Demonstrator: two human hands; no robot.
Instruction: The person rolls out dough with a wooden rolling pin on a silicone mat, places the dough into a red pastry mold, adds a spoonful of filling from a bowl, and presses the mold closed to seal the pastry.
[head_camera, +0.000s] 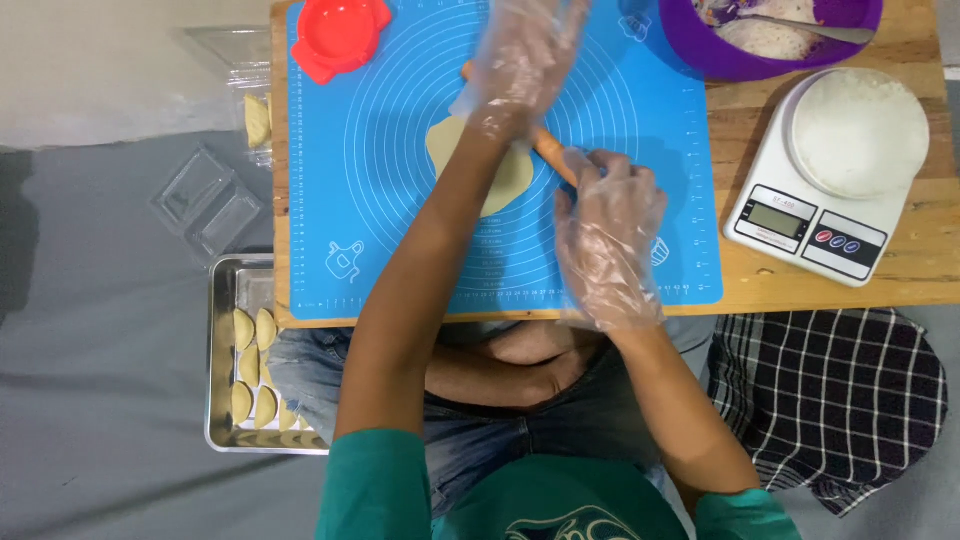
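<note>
Blue silicone mat (400, 200) is your landmark. At its centre, your left hand (520, 65) and right hand (608, 235), both gloved, press flat on an orange rolling pin (553, 152) across the dough (505, 175). Keep pressure even. Clear plastic packs (205, 200) lie left of the mat; white scale (825, 175) right.

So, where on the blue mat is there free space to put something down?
The blue mat is bare at its near-left corner, below the red press, and at its right strip beside the scale. The middle is crowded: both gloved hands, left hand and right hand, work the rolling pin over the dough.
</note>
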